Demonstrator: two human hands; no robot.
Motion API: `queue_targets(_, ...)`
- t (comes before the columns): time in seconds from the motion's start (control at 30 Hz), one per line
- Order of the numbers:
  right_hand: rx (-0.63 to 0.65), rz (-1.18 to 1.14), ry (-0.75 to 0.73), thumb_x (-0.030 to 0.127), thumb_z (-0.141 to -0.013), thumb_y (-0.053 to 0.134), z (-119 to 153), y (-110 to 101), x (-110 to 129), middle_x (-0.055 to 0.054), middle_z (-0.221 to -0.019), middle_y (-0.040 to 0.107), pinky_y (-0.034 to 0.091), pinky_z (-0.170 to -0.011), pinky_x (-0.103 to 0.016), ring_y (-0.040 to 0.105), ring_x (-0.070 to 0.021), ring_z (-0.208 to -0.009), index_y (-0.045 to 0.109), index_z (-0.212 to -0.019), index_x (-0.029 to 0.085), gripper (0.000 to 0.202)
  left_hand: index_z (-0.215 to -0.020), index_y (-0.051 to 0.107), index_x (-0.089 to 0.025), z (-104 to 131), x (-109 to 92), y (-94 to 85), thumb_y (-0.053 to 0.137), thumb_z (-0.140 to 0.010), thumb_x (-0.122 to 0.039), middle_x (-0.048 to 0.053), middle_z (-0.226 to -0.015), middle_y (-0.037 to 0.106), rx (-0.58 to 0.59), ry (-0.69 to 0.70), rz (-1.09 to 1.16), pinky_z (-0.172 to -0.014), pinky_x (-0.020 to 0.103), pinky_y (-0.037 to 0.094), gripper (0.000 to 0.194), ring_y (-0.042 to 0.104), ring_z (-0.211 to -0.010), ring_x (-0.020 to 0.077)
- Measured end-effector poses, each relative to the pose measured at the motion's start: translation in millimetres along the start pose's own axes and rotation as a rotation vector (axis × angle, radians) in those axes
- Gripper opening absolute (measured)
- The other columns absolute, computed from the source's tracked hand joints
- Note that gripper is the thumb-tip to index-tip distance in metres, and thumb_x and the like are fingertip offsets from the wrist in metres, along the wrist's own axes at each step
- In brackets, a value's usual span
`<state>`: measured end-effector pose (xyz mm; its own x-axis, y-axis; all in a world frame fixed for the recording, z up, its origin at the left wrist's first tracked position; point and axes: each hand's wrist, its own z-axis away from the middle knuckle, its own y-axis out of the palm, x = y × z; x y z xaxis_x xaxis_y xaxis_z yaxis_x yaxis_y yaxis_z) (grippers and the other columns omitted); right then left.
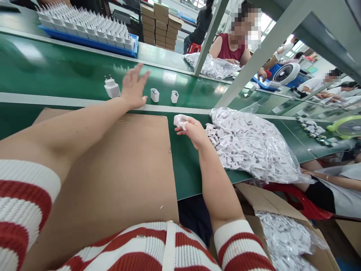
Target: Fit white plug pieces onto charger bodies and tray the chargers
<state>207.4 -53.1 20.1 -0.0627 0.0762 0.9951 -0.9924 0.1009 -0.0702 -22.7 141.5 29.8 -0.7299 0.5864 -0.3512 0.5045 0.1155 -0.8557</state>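
Note:
My left hand (133,89) reaches over the green surface with its fingers spread and nothing in them. Just left of it stands a white two-pin charger plug (112,89), pins up. To its right are two small white charger housings, one nearer (155,95) and one farther right (175,96), both showing an opening on top. My right hand (194,131), apparently with white covers on its fingertips, is closed around a white plastic charger housing (178,120). Beside that hand lies a clear bag (254,143) spilling many white plastic parts.
A cardboard sheet (141,162) covers the bench before me. At the back left, a blue tray (84,42) holds rows of white plugs. A slanted metal post (262,56) rises ahead. Lower right is a carton (270,199) of bagged parts. A co-worker (232,47) sits opposite.

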Motion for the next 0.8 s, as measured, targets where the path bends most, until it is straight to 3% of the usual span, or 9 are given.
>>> queue_targets(0.1,0.081,-0.339,0.113,0.025,-0.081,0.051,-2.9,5.3,2.5,-0.006,-0.093,0.072,0.06,-0.079,-0.031,0.068,-0.0169,-0.079,0.064,-0.104,0.018,0.027,-0.13,0.058,-0.014,-28.2,1.5,18.7,0.069,-0.084,-0.051,0.005,-0.138,0.05,0.262,0.045,0.004,-0.106,0.03,0.026,0.06,0.033,-0.126,0.0205)
queue_targets(0.17,0.105,-0.44,0.157,0.028,-0.085,0.051,-2.6,6.0,4.5,-0.007,-0.094,0.074,0.06,-0.078,-0.03,0.068,-0.0169,-0.078,0.065,-0.098,0.017,0.022,-0.127,0.062,-0.013,-38.8,5.6,22.5,0.068,-0.085,-0.045,0.006,-0.13,0.052,0.297,-0.032,-0.009,-0.095,0.028,0.033,0.053,0.042,-0.109,0.0183)
queue_targets(0.23,0.11,-0.481,0.165,0.028,-0.085,0.056,-1.3,5.6,6.1,-0.007,-0.094,0.074,0.059,-0.077,-0.026,0.067,-0.0155,-0.079,0.067,-0.094,0.017,0.019,-0.126,0.062,-0.014,-35.3,3.6,16.7,0.064,-0.088,-0.047,0.003,-0.121,0.051,0.244,-0.046,-0.013,-0.089,0.027,0.034,0.05,0.041,-0.098,0.0149)
queue_targets(0.37,0.078,-0.406,0.119,0.019,-0.076,0.069,0.5,6.1,5.9,-0.002,-0.088,0.072,0.055,-0.069,-0.02,0.064,-0.0108,-0.074,0.071,-0.091,0.018,0.016,-0.114,0.064,-0.016,14.8,-25.5,-10.2,0.063,-0.09,-0.053,0.0,-0.108,0.052,0.165,0.1,0.053,-0.084,0.026,0.036,0.044,0.041,-0.09,0.0125)
queue_targets(0.5,-0.061,-0.196,-0.034,0.024,-0.069,0.08,2.6,15.0,-0.3,0.001,-0.085,0.07,0.05,-0.059,-0.023,0.059,-0.0112,-0.067,0.069,-0.099,0.02,0.033,-0.101,0.068,-0.017,85.4,-62.6,-25.5,0.067,-0.085,-0.051,0.004,-0.102,0.06,0.271,0.113,0.167,-0.075,0.03,0.041,0.037,0.053,-0.084,0.0169)
queue_targets(0.57,-0.133,-0.057,-0.143,0.032,-0.069,0.085,5.7,22.0,-4.2,0.0,-0.085,0.069,0.051,-0.061,-0.026,0.059,-0.0131,-0.069,0.067,-0.097,0.021,0.034,-0.104,0.069,-0.019,111.7,-71.9,-22.6,0.068,-0.083,-0.052,0.006,-0.104,0.063,0.316,0.087,0.234,-0.075,0.032,0.044,0.039,0.058,-0.087,0.0211)
queue_targets(0.67,-0.134,0.255,-0.355,0.039,-0.082,0.077,12.6,31.6,-7.8,-0.003,-0.092,0.068,0.054,-0.07,-0.031,0.06,-0.016,-0.078,0.07,-0.097,0.022,0.024,-0.111,0.068,-0.021,132.9,-71.5,-10.1,0.069,-0.083,-0.055,0.008,-0.104,0.064,0.31,0.064,0.34,-0.077,0.034,0.046,0.044,0.06,-0.092,0.0244)
queue_targets(0.8,-0.108,0.713,-0.654,0.026,-0.093,0.063,20.9,40.9,-5.8,-0.005,-0.097,0.065,0.052,-0.086,-0.037,0.058,-0.0217,-0.095,0.074,-0.106,0.024,0.017,-0.095,0.067,-0.018,138.4,-63.5,4.7,0.069,-0.083,-0.056,0.008,-0.095,0.06,0.282,0.05,0.454,-0.071,0.035,0.047,0.04,0.059,-0.081,0.0223)
